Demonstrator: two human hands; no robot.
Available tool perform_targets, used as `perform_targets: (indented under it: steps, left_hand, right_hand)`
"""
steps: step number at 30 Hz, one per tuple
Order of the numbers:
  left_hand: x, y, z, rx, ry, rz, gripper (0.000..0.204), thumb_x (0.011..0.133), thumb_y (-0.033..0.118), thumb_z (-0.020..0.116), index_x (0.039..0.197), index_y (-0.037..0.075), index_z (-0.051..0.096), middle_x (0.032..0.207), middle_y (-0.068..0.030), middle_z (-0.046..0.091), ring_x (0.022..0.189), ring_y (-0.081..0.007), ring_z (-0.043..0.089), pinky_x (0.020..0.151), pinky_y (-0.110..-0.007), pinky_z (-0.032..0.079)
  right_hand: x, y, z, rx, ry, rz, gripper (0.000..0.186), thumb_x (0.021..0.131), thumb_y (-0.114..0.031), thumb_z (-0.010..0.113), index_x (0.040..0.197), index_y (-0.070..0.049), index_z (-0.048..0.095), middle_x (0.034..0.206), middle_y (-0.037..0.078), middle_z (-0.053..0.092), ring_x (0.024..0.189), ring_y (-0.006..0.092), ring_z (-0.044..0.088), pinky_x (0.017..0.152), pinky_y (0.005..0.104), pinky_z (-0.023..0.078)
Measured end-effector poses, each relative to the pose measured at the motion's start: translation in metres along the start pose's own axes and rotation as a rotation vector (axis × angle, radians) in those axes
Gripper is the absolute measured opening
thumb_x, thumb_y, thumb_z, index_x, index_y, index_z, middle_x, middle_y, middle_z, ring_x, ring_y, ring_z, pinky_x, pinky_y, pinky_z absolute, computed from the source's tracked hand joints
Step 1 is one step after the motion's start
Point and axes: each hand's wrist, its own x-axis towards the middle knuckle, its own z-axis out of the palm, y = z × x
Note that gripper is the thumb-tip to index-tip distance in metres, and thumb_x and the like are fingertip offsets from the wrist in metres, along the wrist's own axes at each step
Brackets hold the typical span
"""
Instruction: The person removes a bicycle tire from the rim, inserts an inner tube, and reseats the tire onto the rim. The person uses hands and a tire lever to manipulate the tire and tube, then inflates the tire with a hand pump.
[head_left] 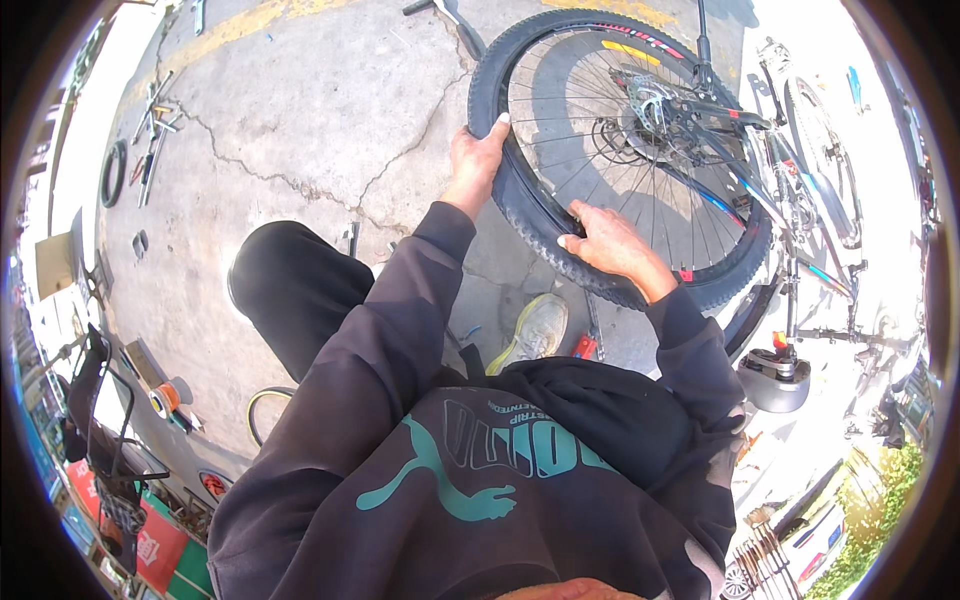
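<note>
A bicycle's knobbly black tyre [536, 217] sits around a spoked wheel in front of me, with a brake disc and sprockets [640, 128] at the hub. My left hand [478, 163] is closed around the tyre's left side, thumb lying over the sidewall. Lower down, my right hand [612, 242] grips the tyre's near side, with thumb and forefinger apart at the rim's edge. Its remaining fingers are partly hidden under the tyre. The wheel is attached to the bicycle frame [715, 195], which stretches off to the right.
Scattered hand tools [153, 130] and a small black rubber ring [113, 173] lie on cracked concrete to the left. A tape roll [163, 400] is nearer. My shoe [540, 328] rests below the wheel. Another bicycle [825, 160] stands far right, with a black saddle [774, 380] closer in.
</note>
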Motion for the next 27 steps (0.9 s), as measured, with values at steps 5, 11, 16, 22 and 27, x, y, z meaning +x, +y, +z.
perform_targets:
  steps: [5,11,16,22,27]
  left_hand:
    - [0.010,-0.013,0.004,-0.196,0.139,-0.162,0.063,0.098,0.036,0.074,0.130,-0.015,0.054,0.114,-0.0207,0.070,0.094,-0.0266,0.071,0.078,-0.041,0.059]
    - [0.020,0.000,0.002,0.042,0.117,-0.189,0.077,0.091,0.049,0.079,0.126,-0.016,0.057,0.108,-0.0208,0.071,0.082,-0.0272,0.072,0.071,-0.041,0.060]
    - [0.052,0.003,-0.007,0.147,-0.033,-0.046,0.082,0.085,0.054,0.083,0.123,-0.015,0.059,0.100,-0.0180,0.072,0.077,-0.0254,0.071,0.067,-0.041,0.058]
    - [0.073,0.004,-0.007,0.277,-0.040,-0.021,0.084,0.084,0.051,0.084,0.125,-0.017,0.059,0.101,-0.0196,0.071,0.077,-0.0242,0.071,0.067,-0.040,0.058]
    - [0.093,0.017,-0.006,0.342,-0.037,0.013,0.075,0.090,0.053,0.077,0.120,-0.014,0.063,0.106,-0.0224,0.072,0.085,-0.0276,0.072,0.073,-0.040,0.057]
  right_hand:
    - [-0.004,0.005,0.001,0.048,0.014,-0.035,0.043,0.092,-0.029,0.071,0.122,-0.001,0.061,0.112,0.024,0.071,0.111,0.0428,0.066,0.091,0.0510,0.050]
    - [0.001,0.008,0.004,0.007,0.004,-0.037,0.043,0.094,-0.029,0.069,0.125,-0.001,0.059,0.111,0.024,0.071,0.111,0.0425,0.066,0.091,0.0517,0.050]
    - [-0.003,-0.005,-0.001,0.003,-0.045,-0.010,0.041,0.095,-0.029,0.068,0.124,-0.001,0.059,0.111,0.022,0.072,0.111,0.0426,0.065,0.091,0.0526,0.051]
    - [-0.005,0.002,-0.003,-0.061,-0.052,-0.057,0.042,0.095,-0.030,0.068,0.126,-0.003,0.059,0.111,0.022,0.072,0.111,0.0417,0.066,0.091,0.0519,0.052]
    - [-0.020,0.010,0.000,-0.051,-0.040,-0.063,0.039,0.095,-0.029,0.068,0.123,-0.003,0.058,0.107,0.022,0.073,0.107,0.0421,0.068,0.090,0.0521,0.052]
